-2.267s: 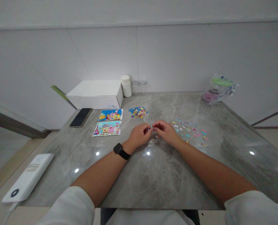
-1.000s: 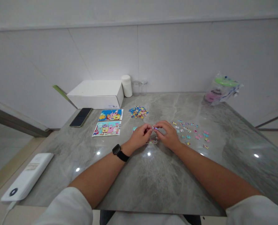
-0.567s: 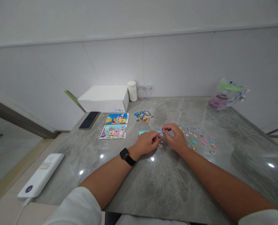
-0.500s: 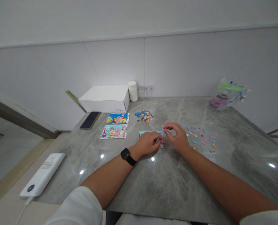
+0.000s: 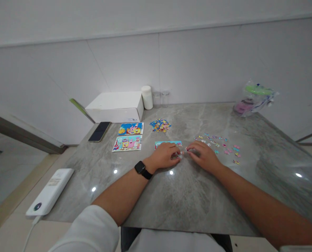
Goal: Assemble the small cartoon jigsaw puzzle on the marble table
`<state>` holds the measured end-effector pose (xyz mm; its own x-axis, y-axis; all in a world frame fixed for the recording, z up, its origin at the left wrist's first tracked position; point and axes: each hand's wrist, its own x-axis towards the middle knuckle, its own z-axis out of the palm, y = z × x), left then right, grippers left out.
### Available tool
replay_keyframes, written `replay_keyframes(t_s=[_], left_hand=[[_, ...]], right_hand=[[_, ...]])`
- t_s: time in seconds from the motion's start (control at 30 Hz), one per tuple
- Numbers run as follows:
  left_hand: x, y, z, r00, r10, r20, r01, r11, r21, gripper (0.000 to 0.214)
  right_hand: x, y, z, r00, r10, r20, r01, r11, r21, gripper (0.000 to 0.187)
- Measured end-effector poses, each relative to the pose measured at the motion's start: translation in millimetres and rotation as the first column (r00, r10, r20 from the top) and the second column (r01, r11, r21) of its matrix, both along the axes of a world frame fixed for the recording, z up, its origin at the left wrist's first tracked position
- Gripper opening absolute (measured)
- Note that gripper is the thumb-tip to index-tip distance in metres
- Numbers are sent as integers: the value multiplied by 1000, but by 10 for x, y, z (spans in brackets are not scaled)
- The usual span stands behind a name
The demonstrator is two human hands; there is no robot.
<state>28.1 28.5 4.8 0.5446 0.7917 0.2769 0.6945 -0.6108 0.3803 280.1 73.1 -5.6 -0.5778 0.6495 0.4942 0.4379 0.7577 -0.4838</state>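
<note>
Right hand vs earlier frame: lowered and drawn a bit toward the body; left hand about the same place (camera view shifted slightly too, so judge loosely).
Right hand: thumb and forefinger together, apparently pinched on a small puzzle piece; print too small to read.
Left hand: fingers curled at the right end of the part-built puzzle, thumb near them; can't tell if clamped or just resting.
Puzzle position: flat, mostly under the left hand; far strip, cyan, shows beyond the knuckles.
Key relation: puzzle's right end just left of the right fingertips, narrow gap between; visible long side runs left-right. Left hand nearer, covering most of it.
Loose pieces: scattered beyond and right of the right hand; closest ones just past its knuckles.
Piece pile: past the puzzle, toward the wall, well apart from both hands.
Picture cards: two, left of the puzzle, one behind the other.
Edges/room: near edge of the tabletop well back from both hands; stone surface between, forearms crossing it.
</note>
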Motion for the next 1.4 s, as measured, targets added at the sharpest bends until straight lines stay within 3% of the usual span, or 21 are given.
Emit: replay_keyframes(t_s=[0.17, 0.57, 1.2, 1.4], left_hand=[[2, -8, 18, 999, 34, -13, -34, 999, -12, 23], [46, 7, -15, 998, 48, -32, -48, 999, -16, 19], [58, 26, -38, 997, 37, -65, -38, 999, -10, 19], [65, 11, -15, 999, 40, -21, -40, 999, -18, 20]], right_hand=[[33, 1, -21, 991, 73, 112, -75, 997, 13, 6], [-12, -4, -84, 976, 151, 157, -151, 988, -12, 5], [-9, -15, -66, 966, 163, 201, -169, 986, 13, 11], [-4, -1, -28, 983, 99, 157, -101, 995, 1, 17]])
